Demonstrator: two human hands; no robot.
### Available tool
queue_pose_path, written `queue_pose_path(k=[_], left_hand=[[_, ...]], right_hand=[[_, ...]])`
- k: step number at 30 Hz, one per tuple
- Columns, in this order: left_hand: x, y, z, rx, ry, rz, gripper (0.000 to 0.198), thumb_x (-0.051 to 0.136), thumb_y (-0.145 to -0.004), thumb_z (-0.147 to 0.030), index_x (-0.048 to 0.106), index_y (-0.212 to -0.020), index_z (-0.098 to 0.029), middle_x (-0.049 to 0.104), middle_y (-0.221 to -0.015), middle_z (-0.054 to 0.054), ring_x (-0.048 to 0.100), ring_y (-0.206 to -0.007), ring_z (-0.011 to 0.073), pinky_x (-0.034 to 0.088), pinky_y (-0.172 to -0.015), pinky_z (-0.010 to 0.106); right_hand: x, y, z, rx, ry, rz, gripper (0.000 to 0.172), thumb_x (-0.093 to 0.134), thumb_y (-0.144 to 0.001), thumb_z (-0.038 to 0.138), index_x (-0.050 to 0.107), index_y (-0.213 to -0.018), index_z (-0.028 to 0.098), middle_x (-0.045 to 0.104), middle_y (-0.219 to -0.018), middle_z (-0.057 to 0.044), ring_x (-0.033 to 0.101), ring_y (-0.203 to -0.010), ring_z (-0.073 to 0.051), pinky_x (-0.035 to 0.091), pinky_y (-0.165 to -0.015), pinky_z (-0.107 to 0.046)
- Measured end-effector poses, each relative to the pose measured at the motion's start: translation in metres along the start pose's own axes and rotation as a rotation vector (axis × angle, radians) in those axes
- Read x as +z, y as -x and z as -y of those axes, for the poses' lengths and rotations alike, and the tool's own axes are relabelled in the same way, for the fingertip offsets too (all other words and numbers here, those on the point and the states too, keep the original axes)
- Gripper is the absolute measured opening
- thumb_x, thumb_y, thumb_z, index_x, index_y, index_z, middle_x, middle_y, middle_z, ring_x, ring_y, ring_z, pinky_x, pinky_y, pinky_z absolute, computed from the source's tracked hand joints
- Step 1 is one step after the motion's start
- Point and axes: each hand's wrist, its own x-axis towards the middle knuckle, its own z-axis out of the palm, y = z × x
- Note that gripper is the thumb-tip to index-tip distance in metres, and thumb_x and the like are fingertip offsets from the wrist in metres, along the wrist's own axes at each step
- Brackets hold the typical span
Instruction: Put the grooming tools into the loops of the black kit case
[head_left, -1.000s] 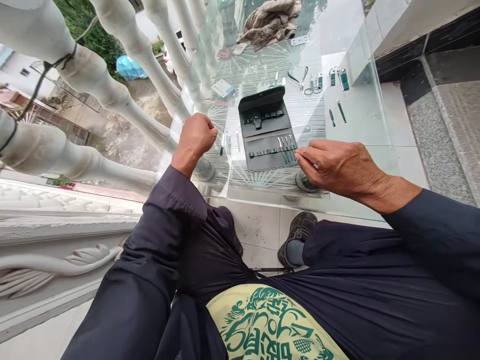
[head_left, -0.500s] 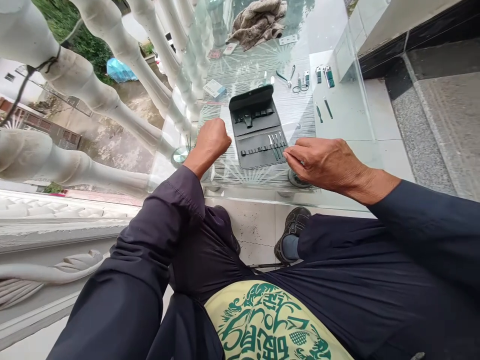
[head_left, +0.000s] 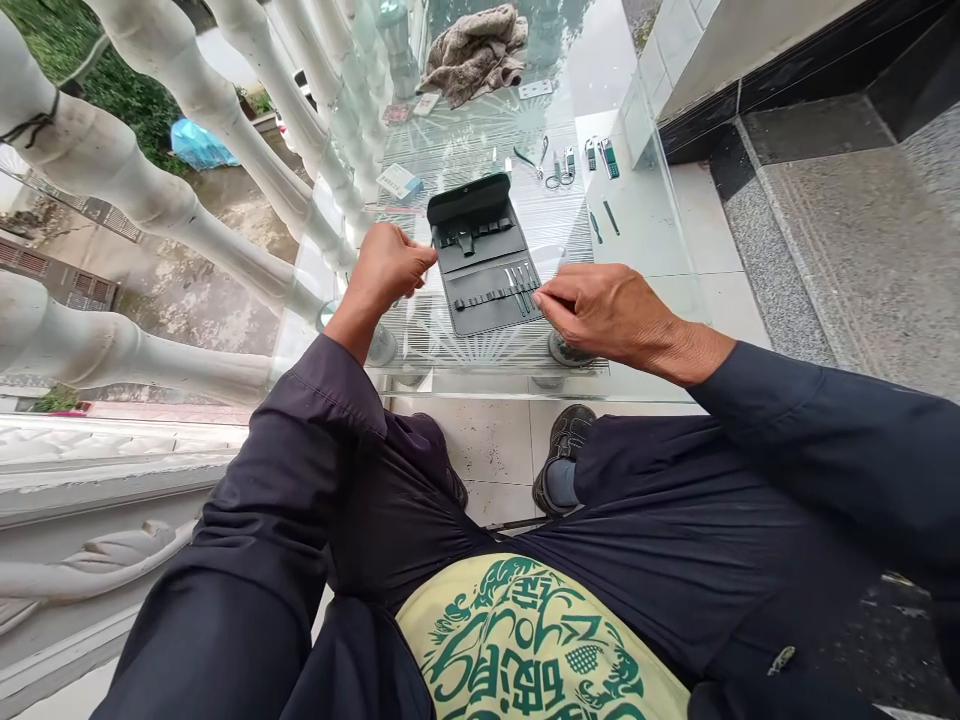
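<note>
An open dark manicure case [head_left: 480,262] lies on the glass table between my hands. Several slim metal tools [head_left: 520,290] sit in elastic loops at its lower right, and one dark piece [head_left: 466,241] is held in the upper half. At the left edge of the case, my left hand [head_left: 386,270] is closed in a pinch; anything in its fingertips is hidden. My right hand [head_left: 611,312] is also pinched, its thumb and finger at the lower right edge beside the tools. Whether it grips the edge or a small item cannot be made out.
Nippers [head_left: 532,158], small scissors [head_left: 555,172], nail clippers [head_left: 609,160] and two slim tools [head_left: 611,218] lie on the glass table [head_left: 652,240] at right. A small box [head_left: 399,182], a crumpled cloth [head_left: 476,52] and a playing card [head_left: 535,89] lie farther back. White balusters [head_left: 247,190] stand at left.
The view has shifted, so the table things appear farther left. My left hand has turned and come closer to the case's left edge, with its pinched fingers showing. My right hand stays at the right edge.
</note>
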Motion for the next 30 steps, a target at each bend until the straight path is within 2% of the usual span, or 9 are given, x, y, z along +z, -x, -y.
queue_pose_path(k=[1,6,10,15,19,22,25,27,30], left_hand=[[0.002,0.006,-0.008,-0.018,0.099,0.002,0.021,0.062,-0.075,-0.026,0.050,-0.060,-0.021,0.055,-0.057,0.005,0.056,-0.062,0.0191,0.044,-0.059,0.034],[0.029,0.031,-0.043,0.007,0.470,0.258,0.022,0.062,-0.080,-0.023,0.051,-0.061,-0.018,0.050,-0.059,0.000,0.046,-0.052,0.0084,0.039,-0.051,0.026],[0.044,0.038,-0.048,0.010,0.597,0.358,0.023,0.062,-0.081,-0.020,0.052,-0.061,-0.016,0.048,-0.060,-0.001,0.045,-0.050,0.0057,0.036,-0.048,0.022],[0.049,0.037,-0.045,-0.054,0.687,0.360,0.018,0.065,-0.078,-0.016,0.055,-0.063,-0.014,0.051,-0.060,-0.001,0.048,-0.052,0.0058,0.034,-0.046,0.020],[0.054,0.038,-0.046,-0.130,0.773,0.293,0.018,0.066,-0.075,-0.014,0.055,-0.061,-0.014,0.057,-0.064,0.002,0.050,-0.053,0.0059,0.033,-0.045,0.019],[0.059,0.041,-0.046,-0.191,0.824,0.281,0.016,0.065,-0.073,-0.010,0.055,-0.060,-0.014,0.060,-0.064,0.004,0.050,-0.051,0.0060,0.035,-0.045,0.020],[0.064,0.043,-0.043,-0.211,0.831,0.310,0.017,0.066,-0.072,-0.010,0.055,-0.060,-0.014,0.060,-0.066,0.004,0.050,-0.049,0.0058,0.037,-0.045,0.022],[0.066,0.045,-0.041,-0.199,0.791,0.330,0.019,0.067,-0.074,-0.013,0.055,-0.060,-0.015,0.060,-0.065,0.003,0.050,-0.049,0.0062,0.036,-0.045,0.022],[0.063,0.047,-0.037,-0.122,0.557,0.354,0.022,0.066,-0.081,-0.026,0.058,-0.062,-0.015,0.062,-0.068,0.006,0.054,-0.052,0.0102,0.037,-0.047,0.025]], right_hand=[[-0.001,-0.004,0.002,0.063,-0.139,-0.006,0.034,0.048,-0.094,0.035,0.064,-0.069,0.017,0.063,-0.070,-0.007,0.053,-0.066,-0.016,0.031,-0.054,-0.029],[-0.004,-0.030,0.013,0.363,-0.837,0.031,0.024,0.068,-0.085,0.039,0.068,-0.080,0.016,0.066,-0.074,-0.007,0.056,-0.059,-0.013,0.040,-0.044,-0.025],[-0.001,-0.045,0.012,0.433,-1.081,0.033,0.022,0.076,-0.080,0.035,0.066,-0.078,0.016,0.064,-0.075,-0.005,0.057,-0.062,-0.011,0.041,-0.042,-0.022],[-0.002,-0.045,0.007,0.449,-1.064,0.009,0.019,0.076,-0.079,0.031,0.064,-0.076,0.016,0.064,-0.072,-0.005,0.059,-0.062,-0.013,0.042,-0.044,-0.023],[-0.008,-0.027,0.017,0.386,-0.694,-0.003,0.024,0.065,-0.087,0.031,0.065,-0.068,0.016,0.063,-0.063,-0.004,0.057,-0.055,-0.012,0.040,-0.046,-0.026],[-0.008,-0.012,0.029,0.360,-0.537,0.080,0.031,0.061,-0.089,0.033,0.066,-0.064,0.016,0.060,-0.053,-0.003,0.052,-0.046,-0.010,0.038,-0.044,-0.025],[0.001,-0.004,0.033,0.470,-0.694,0.220,0.029,0.061,-0.089,0.033,0.066,-0.066,0.016,0.065,-0.057,-0.005,0.052,-0.042,-0.010,0.036,-0.037,-0.024],[0.008,-0.001,0.033,0.532,-0.869,0.257,0.024,0.063,-0.088,0.031,0.065,-0.070,0.016,0.069,-0.066,-0.007,0.056,-0.044,-0.012,0.038,-0.034,-0.024],[0.015,0.004,0.031,0.617,-1.063,0.275,0.020,0.063,-0.087,0.030,0.064,-0.074,0.015,0.067,-0.063,-0.006,0.056,-0.044,-0.011,0.035,-0.031,-0.022]])
